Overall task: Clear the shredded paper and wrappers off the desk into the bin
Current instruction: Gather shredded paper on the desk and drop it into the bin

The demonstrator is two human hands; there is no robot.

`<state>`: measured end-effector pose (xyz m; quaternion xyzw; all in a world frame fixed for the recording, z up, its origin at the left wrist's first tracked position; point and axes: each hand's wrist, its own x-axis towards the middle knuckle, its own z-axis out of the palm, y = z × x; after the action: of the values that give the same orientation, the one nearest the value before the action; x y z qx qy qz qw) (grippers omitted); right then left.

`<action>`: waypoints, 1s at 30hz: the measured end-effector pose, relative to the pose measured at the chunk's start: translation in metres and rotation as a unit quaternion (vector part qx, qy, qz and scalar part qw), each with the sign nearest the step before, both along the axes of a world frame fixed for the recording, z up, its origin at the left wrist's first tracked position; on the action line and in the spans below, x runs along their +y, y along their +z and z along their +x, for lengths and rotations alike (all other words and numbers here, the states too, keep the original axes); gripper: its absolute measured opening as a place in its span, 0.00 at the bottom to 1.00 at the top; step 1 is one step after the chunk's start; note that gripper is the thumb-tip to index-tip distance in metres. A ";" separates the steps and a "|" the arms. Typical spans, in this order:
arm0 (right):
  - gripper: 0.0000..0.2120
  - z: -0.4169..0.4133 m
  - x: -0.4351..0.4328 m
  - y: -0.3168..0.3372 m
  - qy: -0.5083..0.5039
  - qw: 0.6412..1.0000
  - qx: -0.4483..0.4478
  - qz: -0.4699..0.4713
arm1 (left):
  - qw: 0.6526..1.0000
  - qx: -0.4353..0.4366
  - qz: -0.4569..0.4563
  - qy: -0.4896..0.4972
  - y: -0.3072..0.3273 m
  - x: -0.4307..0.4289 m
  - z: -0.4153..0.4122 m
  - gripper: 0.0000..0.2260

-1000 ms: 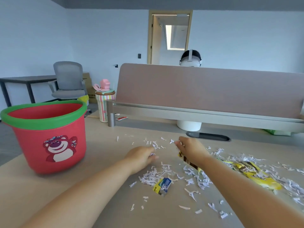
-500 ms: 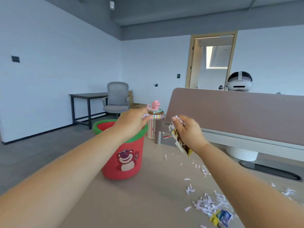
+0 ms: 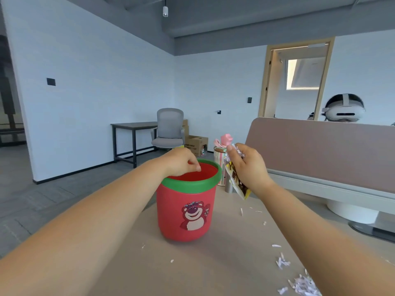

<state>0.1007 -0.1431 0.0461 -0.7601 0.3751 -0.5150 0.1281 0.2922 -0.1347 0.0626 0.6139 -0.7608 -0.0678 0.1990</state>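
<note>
A red bin [image 3: 186,212] with a green rim and a pink bear picture stands on the beige desk [image 3: 213,263]. My left hand [image 3: 181,162] hovers over the bin's mouth, fingers curled downward and pinched together; whether any paper is in it is hidden. My right hand [image 3: 248,165] is just right of the bin's rim, gripping a brown-and-yellow wrapper [image 3: 237,182] that hangs down, with white paper shreds [image 3: 237,149] pinched at the fingertips. More shredded paper [image 3: 303,286] lies on the desk at the lower right.
A striped cup with a pink lid [image 3: 221,161] stands behind the bin. A pink-brown desk divider [image 3: 320,150] runs along the right. A grey chair [image 3: 170,131], a dark table [image 3: 132,127] and a cardboard box [image 3: 196,144] stand farther back.
Both hands rose from the shred pile and swung left to the bin. My left hand now sits over the bin's opening; my right hand, still holding the wrapper, is beside the rim.
</note>
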 end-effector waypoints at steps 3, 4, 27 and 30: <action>0.13 0.014 0.002 0.004 0.008 1.000 -0.009 0.004 | 0.998 0.058 -0.031 0.006 -0.002 0.005 0.008 0.07; 0.12 0.019 0.003 0.006 0.012 1.000 -0.013 0.008 | 0.997 0.067 -0.038 0.009 -0.003 0.009 0.009 0.07; 0.07 0.095 -0.039 0.005 0.052 0.974 0.206 0.082 | 0.973 -0.012 -0.217 0.083 -0.073 0.054 0.051 0.19; 0.09 0.093 -0.035 0.005 0.037 0.974 0.208 0.083 | 0.972 0.002 -0.218 0.087 -0.074 0.055 0.052 0.19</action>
<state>0.1936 -0.1779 0.0506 -0.8506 0.4065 -0.3077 0.1286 0.3442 -0.0793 -0.0115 0.6196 -0.7004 0.1159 0.3349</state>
